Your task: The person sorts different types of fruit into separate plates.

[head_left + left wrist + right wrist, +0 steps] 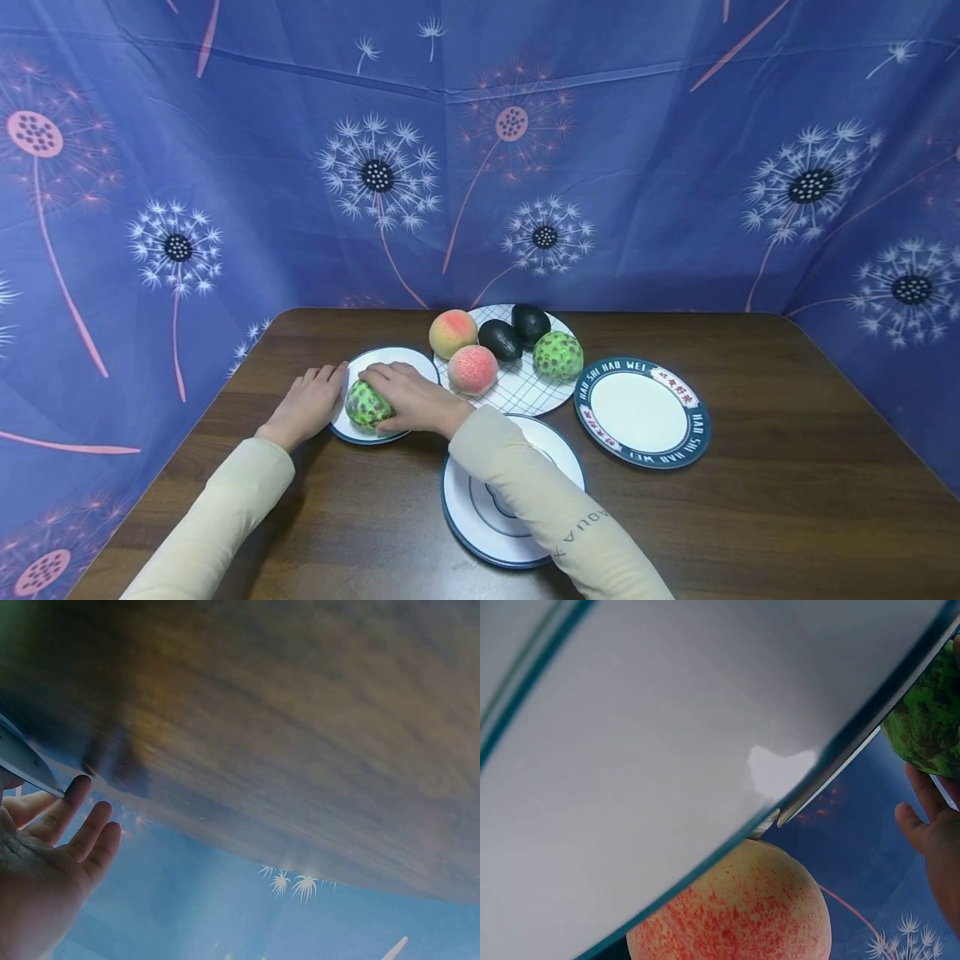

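My right hand [415, 398] grips a round green fruit with dark spots [367, 406] over the small white plate with a blue rim [408, 358]. The right wrist view shows the spotted fruit [928, 712] at its right edge, with fingers against it. At that plate's left edge, my left hand [308, 402] touches the rim with fairly straight fingers. In the left wrist view, the left hand [52, 855] has its fingers extended by the plate rim [30, 769]; its thumb is mostly hidden.
Behind the right hand, a checked plate [525, 392] bears two peaches [472, 370], two dark oval fruits [501, 340] and another spotted green fruit [558, 355]. White plates [480, 521] lie below the right forearm. A green-rimmed plate with lettering [642, 412] stands to the right.
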The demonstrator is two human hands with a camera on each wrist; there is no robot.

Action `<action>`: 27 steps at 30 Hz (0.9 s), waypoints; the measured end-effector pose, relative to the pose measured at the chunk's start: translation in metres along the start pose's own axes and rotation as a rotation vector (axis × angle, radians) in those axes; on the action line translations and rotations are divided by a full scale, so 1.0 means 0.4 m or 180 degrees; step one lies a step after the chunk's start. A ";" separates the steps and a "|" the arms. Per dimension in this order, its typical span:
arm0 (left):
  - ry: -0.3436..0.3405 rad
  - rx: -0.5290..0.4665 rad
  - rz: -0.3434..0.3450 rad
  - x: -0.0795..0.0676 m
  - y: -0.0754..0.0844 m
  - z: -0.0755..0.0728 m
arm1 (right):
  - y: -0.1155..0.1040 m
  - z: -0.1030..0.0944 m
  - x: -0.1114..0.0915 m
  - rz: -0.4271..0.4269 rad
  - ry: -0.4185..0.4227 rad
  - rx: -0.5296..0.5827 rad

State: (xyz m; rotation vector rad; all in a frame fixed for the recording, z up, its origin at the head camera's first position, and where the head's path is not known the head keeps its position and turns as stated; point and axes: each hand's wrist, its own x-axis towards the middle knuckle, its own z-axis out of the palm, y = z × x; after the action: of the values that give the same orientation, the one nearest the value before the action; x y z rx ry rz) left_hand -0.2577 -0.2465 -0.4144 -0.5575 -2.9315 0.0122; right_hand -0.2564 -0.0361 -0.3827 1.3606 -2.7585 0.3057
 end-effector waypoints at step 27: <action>0.0044 -0.0065 0.0003 -0.001 0.001 -0.002 | 0.046 -0.083 -0.055 0.0171 -0.0078 -0.0424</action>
State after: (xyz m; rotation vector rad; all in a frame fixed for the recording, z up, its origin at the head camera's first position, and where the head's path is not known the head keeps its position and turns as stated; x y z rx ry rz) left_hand -0.2572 -0.2463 -0.4138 -0.5596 -2.9210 -0.0213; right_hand -0.2587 -0.0014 -0.3558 1.2691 -2.7819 0.1058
